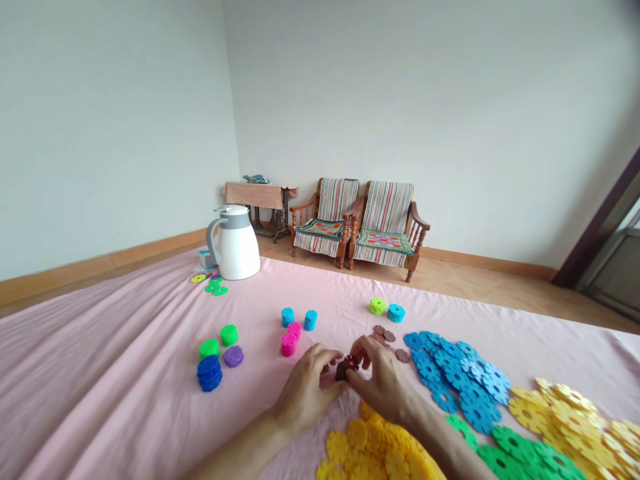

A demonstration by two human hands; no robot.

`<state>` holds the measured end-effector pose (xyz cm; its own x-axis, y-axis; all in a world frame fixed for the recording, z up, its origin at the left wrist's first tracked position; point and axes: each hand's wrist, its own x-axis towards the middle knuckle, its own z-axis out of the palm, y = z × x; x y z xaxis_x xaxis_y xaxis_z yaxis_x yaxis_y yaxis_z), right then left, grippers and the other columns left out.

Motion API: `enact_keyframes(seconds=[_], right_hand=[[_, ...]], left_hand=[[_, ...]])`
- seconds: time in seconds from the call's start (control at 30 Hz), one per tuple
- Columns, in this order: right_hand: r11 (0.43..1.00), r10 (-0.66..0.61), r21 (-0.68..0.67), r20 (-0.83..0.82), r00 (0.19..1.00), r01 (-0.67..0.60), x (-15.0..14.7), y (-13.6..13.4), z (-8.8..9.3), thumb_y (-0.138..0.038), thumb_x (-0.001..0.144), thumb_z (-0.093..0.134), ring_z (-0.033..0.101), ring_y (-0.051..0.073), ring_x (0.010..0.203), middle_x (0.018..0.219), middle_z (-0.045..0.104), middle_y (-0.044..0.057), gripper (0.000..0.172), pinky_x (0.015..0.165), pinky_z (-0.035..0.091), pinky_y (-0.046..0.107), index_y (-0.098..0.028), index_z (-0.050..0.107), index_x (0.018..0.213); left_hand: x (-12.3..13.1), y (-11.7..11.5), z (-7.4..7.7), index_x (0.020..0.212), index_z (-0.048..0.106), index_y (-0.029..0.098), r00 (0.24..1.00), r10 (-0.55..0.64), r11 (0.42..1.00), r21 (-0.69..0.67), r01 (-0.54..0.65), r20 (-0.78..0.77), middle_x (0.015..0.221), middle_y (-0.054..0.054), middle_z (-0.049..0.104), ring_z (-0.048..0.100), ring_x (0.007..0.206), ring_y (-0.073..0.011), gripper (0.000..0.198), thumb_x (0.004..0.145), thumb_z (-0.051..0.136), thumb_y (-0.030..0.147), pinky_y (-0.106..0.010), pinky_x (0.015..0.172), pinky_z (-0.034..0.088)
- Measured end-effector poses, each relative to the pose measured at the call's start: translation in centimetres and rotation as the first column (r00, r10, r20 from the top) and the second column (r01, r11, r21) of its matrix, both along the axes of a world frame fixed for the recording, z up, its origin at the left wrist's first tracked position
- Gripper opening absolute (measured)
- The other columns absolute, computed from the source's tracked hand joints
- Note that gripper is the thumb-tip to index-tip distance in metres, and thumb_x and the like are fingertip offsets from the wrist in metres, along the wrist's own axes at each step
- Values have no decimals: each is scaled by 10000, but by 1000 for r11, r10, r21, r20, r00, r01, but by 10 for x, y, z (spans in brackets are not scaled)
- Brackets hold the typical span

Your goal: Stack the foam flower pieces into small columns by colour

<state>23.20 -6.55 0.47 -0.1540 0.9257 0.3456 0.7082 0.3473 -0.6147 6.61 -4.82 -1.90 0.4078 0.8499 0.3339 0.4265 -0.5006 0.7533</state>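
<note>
Dark brown notched plastic discs (346, 368) form a small stack between my two hands, low over the pink cloth. My left hand (311, 385) curls its fingers and thumb around the stack's left side. From the right, my right hand (381, 379) grips the same discs between thumb and fingers. Just beyond it lie several loose brown discs (384, 335). Below my hands spreads a heap of orange-yellow discs (377, 447), partly covered by my right forearm. My fingers hide part of the stack.
The pink cloth (150, 373) carries short disc stacks: pink (289, 344), dark blue (209, 373), purple (233, 357) and others. Heaps of blue (455, 373), green (525, 453) and yellow discs (570, 413) lie right. A white jug (237, 247) stands back left; two armchairs (383, 227) are beyond.
</note>
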Motion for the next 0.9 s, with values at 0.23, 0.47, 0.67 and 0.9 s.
enact_keyframes(seconds=[0.23, 0.47, 0.67, 0.9], right_hand=[[1000, 14, 27, 47, 999, -16, -2, -1, -2, -154, 678, 544, 516, 153, 765, 766, 578, 9, 80, 687, 370, 271, -193, 544, 748], [999, 13, 40, 90, 996, -17, 0, -3, 2, -214, 698, 562, 530, 156, 755, 788, 583, 17, 104, 675, 386, 274, -194, 564, 800], [989, -134, 70, 73, 988, 129, 38, 7, 11, -243, 793, 444, 525, 118, 614, 710, 592, 12, 164, 586, 389, 243, -190, 586, 730], [992, -123, 65, 282, 952, 109, 85, 5, -11, -179, 717, 496, 555, 177, 769, 796, 602, 36, 174, 702, 420, 306, -207, 621, 835]], left_hand=[[0, 1, -1, 937, 617, 186, 1000, -3, 1000, 0, 3, -20, 897, -47, 575, 535, 846, -182, 210, 727, 612, 204, -271, 745, 420], [0, 2, -3, 948, 621, 200, 1000, -6, 1000, -15, 6, -3, 904, -40, 569, 531, 858, -180, 225, 724, 623, 211, -277, 764, 419], [-1, 2, -2, 956, 628, 201, 999, -30, 998, -60, 29, -15, 927, -42, 573, 529, 897, -191, 256, 701, 637, 221, -296, 809, 421], [-2, 2, 0, 961, 641, 214, 1000, -25, 999, -37, 25, -9, 934, -36, 597, 529, 904, -190, 281, 681, 657, 195, -286, 816, 412]])
